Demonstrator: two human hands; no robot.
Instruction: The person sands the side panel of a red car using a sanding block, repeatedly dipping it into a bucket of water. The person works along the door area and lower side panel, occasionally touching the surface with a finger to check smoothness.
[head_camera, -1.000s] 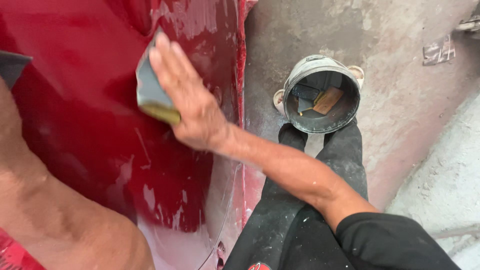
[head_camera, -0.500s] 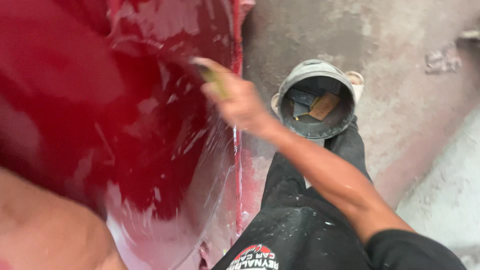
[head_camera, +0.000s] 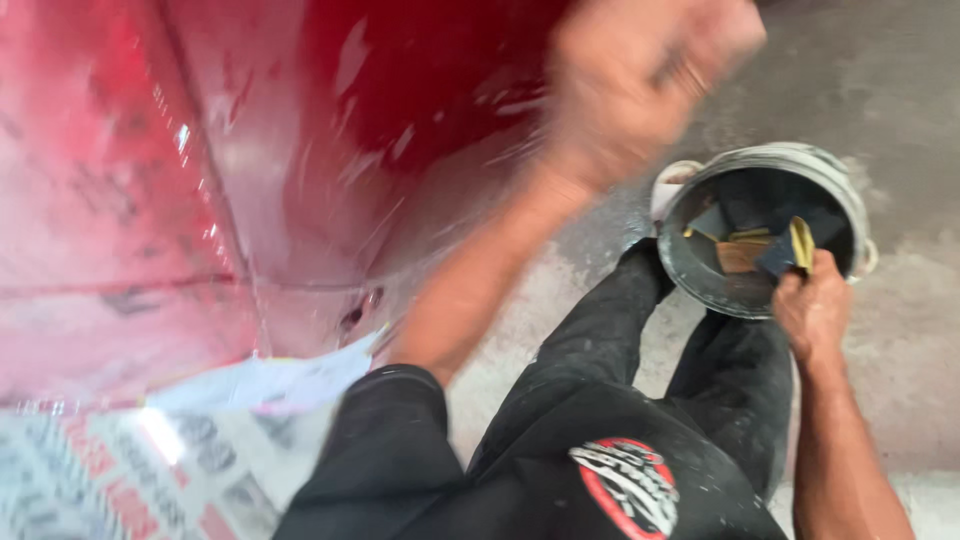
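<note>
Two hands apart: right hand (head_camera: 812, 308) pinched shut on a dark sanding pad (head_camera: 790, 248) inside the grey bucket (head_camera: 850, 195). Left hand (head_camera: 640, 85) raised, blurred, grip impossible to judge, before the red car panel (head_camera: 200, 180). More pads in the bucket.

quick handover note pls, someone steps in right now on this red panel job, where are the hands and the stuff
Right hand: at the rim of the grey bucket, pinching a dark sanding sheet with a yellow back inside it.
Left hand: raised in front of the red panel, blurred by motion; whether it holds anything cannot be told.
Things: the bucket stands on the concrete floor by the person's feet, with more sheets or scraps in it. Masking paper covers the area below the panel.
Done: the panel looks wet, with dull, pale scuffed patches.
Left: glossy red areas remain near the top, probably not yet sanded.
</note>
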